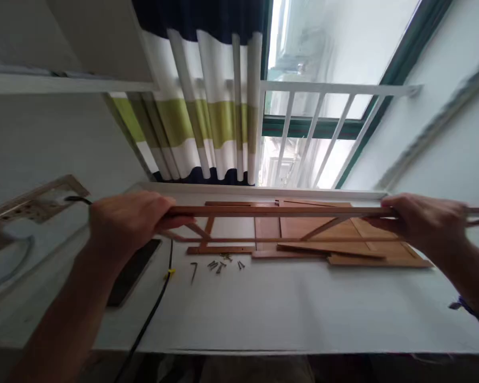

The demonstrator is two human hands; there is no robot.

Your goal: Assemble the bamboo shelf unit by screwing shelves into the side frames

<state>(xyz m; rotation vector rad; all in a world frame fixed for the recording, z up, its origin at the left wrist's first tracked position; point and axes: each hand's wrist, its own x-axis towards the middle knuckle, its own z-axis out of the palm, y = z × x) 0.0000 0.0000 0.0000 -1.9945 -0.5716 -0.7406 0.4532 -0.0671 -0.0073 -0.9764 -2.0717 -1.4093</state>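
Observation:
My left hand (131, 218) and my right hand (427, 218) are both closed round a long reddish-brown wooden frame (279, 211), one near each end. The frame is held level above the white table (263, 308), with thin slats and crosspieces showing below its top bar. Beneath and behind it lie flat wooden panels (323, 227) and loose wooden strips (355, 260). Several screws (219, 267) and a small hex key (193, 270) rest on the table in front of the wood.
A dark flat device (133, 271) lies at the left, beside a black cable (155, 306) with a yellow tie. A power strip (35, 205) is at the left wall. Behind the table are a striped curtain (215, 117) and a window with white bars (315, 122).

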